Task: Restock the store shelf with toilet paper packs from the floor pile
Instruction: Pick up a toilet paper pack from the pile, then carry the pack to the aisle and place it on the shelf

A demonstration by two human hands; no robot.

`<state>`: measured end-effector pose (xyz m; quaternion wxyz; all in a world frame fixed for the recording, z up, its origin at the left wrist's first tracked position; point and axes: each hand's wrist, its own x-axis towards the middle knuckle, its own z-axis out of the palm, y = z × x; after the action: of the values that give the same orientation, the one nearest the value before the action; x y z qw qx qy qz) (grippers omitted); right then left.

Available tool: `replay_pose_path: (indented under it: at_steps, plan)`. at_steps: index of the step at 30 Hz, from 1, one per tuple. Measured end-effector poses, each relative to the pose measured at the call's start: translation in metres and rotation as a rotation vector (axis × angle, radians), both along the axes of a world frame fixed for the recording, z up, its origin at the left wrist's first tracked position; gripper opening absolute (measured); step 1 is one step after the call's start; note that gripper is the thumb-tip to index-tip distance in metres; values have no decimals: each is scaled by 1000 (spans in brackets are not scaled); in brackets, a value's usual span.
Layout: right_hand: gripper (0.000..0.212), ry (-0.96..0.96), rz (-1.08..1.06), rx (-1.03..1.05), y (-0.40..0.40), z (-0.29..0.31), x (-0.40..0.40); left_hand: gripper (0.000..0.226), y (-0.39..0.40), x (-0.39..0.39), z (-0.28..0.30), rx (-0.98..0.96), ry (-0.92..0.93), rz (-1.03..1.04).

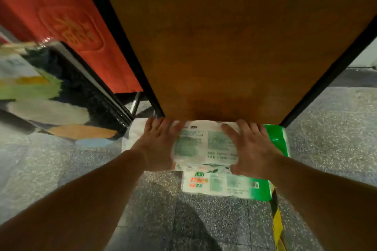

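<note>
- I see the brown shelf board (234,47) filling the top of the view, speckled floor (204,220) below.
- Toilet paper pack (204,142) sits at the board's near edge, above another pack (220,184) on the floor.
- Left hand (157,144) and right hand (251,149) clamp its two sides.
</note>
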<state>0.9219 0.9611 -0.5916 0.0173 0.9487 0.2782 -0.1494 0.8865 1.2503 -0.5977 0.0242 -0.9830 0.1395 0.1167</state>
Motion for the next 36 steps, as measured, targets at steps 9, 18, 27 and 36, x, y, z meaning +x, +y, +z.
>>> replay_pose_path:
  at_steps: [9,18,27,36]
  plan:
    - [114,-127,238,124,61,242,18,128,52,-44,265,73,-115,229]
    - [121,-179,483,249,127,490,-28,134,81,-166,518,69,-212,545]
    - [119,-285,724,390,203,690,-143,132,94,-348,719,118,-403,834]
    - [123,-159,971,488,288,802,-311,124,96,-555,830,-95,-471,1172]
